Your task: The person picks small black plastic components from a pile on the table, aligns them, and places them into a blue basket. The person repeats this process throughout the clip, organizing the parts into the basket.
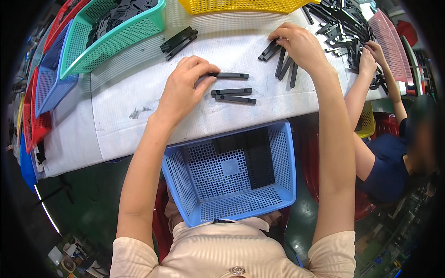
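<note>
My left hand (181,88) pinches one end of a slim black plastic bar (234,75) lying on the white table. Just nearer to me, two similar bars, a straight one (234,91) and another bar (237,99), rest side by side with small round holes in them. Farther right, my right hand (300,46) has its fingertips closed on the upper end of a short pair of black bars (269,51); its fingers partly hide them. Several loose bars (285,68) fan out below that hand. A stack of black parts (179,42) sits beyond my left hand.
On my lap stands a blue basket (286,171) holding flat black panels (259,157). A green basket (116,41) of black parts, a yellow basket (245,5) and a pile of black bars (340,28) line the back. At right, a co-worker's hands (368,58) touch that pile.
</note>
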Tool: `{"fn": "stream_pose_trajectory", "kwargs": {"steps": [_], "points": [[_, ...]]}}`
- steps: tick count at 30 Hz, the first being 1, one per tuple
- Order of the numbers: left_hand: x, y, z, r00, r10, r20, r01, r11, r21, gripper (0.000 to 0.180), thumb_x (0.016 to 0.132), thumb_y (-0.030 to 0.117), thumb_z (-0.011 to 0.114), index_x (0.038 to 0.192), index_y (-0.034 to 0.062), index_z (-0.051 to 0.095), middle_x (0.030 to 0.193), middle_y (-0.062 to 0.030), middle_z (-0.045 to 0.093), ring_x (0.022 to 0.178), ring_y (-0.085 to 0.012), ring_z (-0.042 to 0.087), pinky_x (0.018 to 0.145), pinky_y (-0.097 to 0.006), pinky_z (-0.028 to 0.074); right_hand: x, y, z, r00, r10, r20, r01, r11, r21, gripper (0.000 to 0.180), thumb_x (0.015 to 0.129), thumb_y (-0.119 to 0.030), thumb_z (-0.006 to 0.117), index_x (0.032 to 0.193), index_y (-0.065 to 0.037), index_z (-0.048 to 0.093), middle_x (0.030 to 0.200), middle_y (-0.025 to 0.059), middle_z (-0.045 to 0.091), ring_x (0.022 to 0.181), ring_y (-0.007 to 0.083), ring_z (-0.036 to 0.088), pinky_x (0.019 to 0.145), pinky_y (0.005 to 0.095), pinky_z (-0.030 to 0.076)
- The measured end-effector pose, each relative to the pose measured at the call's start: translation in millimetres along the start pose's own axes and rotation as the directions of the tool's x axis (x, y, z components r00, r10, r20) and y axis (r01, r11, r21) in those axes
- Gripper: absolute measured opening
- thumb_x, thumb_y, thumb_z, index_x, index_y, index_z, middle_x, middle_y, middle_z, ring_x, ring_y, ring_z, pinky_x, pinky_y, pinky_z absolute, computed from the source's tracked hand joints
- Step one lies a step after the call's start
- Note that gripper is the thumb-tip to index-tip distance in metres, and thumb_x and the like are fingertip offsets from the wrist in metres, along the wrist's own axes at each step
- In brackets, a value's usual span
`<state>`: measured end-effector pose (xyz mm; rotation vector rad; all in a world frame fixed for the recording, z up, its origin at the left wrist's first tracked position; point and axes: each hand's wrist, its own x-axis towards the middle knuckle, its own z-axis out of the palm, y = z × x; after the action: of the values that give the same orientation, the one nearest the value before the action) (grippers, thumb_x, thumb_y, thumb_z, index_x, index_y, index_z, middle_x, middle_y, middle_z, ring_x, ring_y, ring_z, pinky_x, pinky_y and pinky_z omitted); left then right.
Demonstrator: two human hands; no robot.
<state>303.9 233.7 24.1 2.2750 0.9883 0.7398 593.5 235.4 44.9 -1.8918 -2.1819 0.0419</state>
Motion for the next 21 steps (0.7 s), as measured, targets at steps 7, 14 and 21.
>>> {"fn": "stream_pose_trajectory", "kwargs": {"steps": [7,14,21], "points": [[-13.3,14.0,-4.1,0.995,-0.021,0.102,0.025,0.999,-0.042,0.028,0.081,0.009,0.071,0.108,0.0049,0.068,0.106,-0.0078,0.063,0.097,-0.0236,0.059,0.086,-0.034,0.048,0.5,-15.1,1.0,0.986,-0.165,-0.04,0.166,0.985,0.046,0.012,0.083,-0.013,0.067,0.093,-0.009,0.071,0.089,0.0064,0.066,0.085,0.0264,0.064,0.077,0.0377,0.05],[-31.3,20.0,6.1,0.998,0.021,-0.061,-0.02,1.0,0.022,0.067,0.07,0.012,0.081,0.132,0.0079,0.055,0.121,-0.0091,0.061,0.11,-0.0285,0.052,0.098,-0.037,0.044,-28.2,-59.4,11.3,0.955,-0.293,-0.047,0.297,0.946,0.133,0.013,0.082,-0.017,0.068,0.091,-0.01,0.073,0.087,0.0017,0.065,0.09,0.021,0.059,0.079,0.0372,0.046],[-26.8,15.9,13.7,0.996,0.082,0.019,-0.083,0.996,0.028,0.06,0.072,0.017,0.078,0.128,0.0111,0.058,0.114,-0.0032,0.065,0.102,-0.0232,0.053,0.089,-0.036,0.043,-31.3,-39.1,-4.3,0.974,-0.194,-0.115,0.202,0.978,0.06,0.017,0.081,-0.009,0.067,0.096,-0.011,0.073,0.094,0.0005,0.067,0.098,0.0206,0.058,0.087,0.0369,0.045]]}}
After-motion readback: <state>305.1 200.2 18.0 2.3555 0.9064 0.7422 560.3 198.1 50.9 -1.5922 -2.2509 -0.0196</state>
